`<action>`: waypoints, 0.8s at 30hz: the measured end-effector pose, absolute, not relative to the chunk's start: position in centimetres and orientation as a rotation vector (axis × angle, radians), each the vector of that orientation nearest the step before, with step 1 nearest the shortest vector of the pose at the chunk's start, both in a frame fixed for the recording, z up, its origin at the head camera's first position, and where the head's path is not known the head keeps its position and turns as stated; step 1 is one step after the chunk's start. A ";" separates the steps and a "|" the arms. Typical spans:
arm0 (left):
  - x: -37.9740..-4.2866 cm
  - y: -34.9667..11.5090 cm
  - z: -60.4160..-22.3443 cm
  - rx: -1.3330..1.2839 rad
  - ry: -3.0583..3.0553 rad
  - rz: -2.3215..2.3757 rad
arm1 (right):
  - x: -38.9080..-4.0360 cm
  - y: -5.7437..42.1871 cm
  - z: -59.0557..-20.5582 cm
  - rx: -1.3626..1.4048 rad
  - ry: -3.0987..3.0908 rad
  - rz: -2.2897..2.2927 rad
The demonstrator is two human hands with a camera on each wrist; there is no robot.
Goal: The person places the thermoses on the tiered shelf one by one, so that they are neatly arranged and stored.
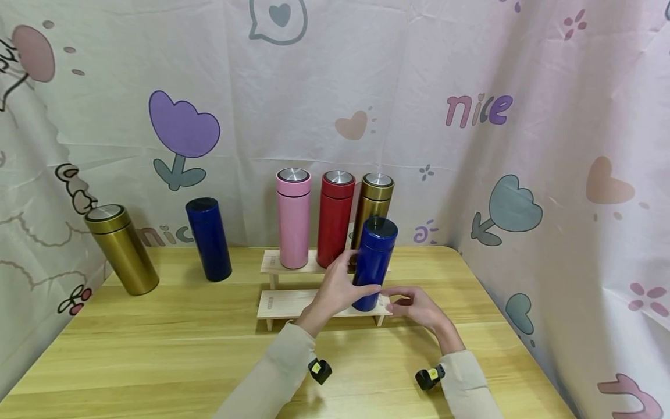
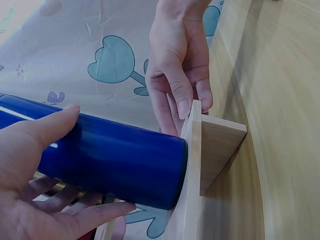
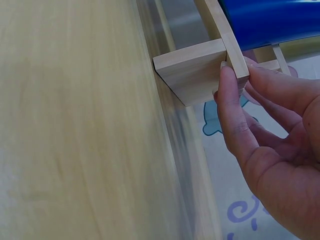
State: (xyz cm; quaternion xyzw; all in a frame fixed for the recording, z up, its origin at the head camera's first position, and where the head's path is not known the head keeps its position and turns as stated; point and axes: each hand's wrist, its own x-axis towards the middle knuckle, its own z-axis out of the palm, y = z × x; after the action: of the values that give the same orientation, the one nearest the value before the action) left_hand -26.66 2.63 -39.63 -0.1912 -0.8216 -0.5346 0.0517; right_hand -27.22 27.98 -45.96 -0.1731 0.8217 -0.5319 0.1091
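1. A glossy blue bottle (image 1: 374,265) stands nearly upright, leaning slightly, right of center in the frame, its base at the right end of the wooden lower tier (image 1: 293,304); whether its full weight rests there, the pictures cannot tell.
2. The left hand (image 1: 337,288) grips the bottle's lower half, its thumb across the near side and fingers curled around the far side, the gap filled by the barrel.
3. At right of center, the right hand (image 1: 419,307) pinches the tier's end, its thumb and fingers nearly closed on the thin board.
4. The bottle looks stiff and smooth, likely slippery and prone to dents or scratches; its weight would depend on its contents. The mid-barrel, below the seam, seems the surest hold.
5. The tier appears light and rigid, and could slide if bumped; its end makes a sensible steadying point.
6. Behind, a pink bottle (image 1: 294,224), a red bottle (image 1: 335,221) and a gold bottle (image 1: 373,201) line the upper tier (image 1: 270,265).
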 end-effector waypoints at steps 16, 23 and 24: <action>-25.4 -2.5 -37.4 -0.668 -2.416 -1.679 | -27.4 28.0 -46.1 -0.490 2.405 -1.590; -25.1 -6.1 -36.2 -0.646 -2.382 -1.686 | -27.4 28.0 -46.2 -0.508 2.395 -1.598; -25.0 -6.6 -36.1 -0.639 -2.378 -1.682 | -27.4 28.0 -46.2 -0.505 2.399 -1.595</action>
State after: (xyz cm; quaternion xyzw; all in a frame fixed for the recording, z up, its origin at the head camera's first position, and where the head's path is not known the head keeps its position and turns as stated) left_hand -25.03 -6.65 -36.07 -0.2137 -0.7949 -0.5622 0.0796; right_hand -27.36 27.97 -46.23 -0.1716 0.8155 -0.5421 0.1082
